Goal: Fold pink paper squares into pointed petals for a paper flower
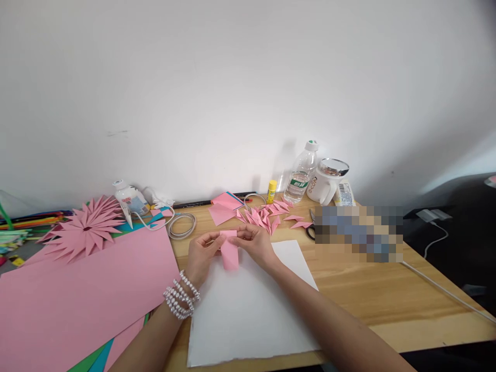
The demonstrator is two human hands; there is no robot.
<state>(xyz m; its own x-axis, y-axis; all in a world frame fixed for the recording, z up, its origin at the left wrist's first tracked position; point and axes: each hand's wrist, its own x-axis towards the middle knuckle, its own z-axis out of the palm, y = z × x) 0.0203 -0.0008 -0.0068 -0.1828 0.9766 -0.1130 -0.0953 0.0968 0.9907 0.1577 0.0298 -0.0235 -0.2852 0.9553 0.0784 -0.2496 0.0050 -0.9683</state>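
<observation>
A small folded strip of pink paper point(230, 256) is held upright over a white sheet point(251, 315). My left hand point(203, 253) pinches its upper left edge between thumb and fingers; several beaded bracelets circle that wrist. On the other side, my right hand point(256, 247) pinches the top right of the same paper, thumb in front. Just beyond my hands lies a loose heap of folded pink paper pieces point(262, 218). Flat pink squares point(221, 213) rest behind my left hand. Exactly how the paper is creased under my fingers is hidden.
Large pink sheets point(89, 294) and a spiky pink paper star point(87, 227) cover the left side. Along the wall stand a white bottle point(132, 196), a glue stick point(272, 191), a water bottle point(301, 175) and a white mug point(327, 183). Scissors point(311, 231) lie beside a blurred patch.
</observation>
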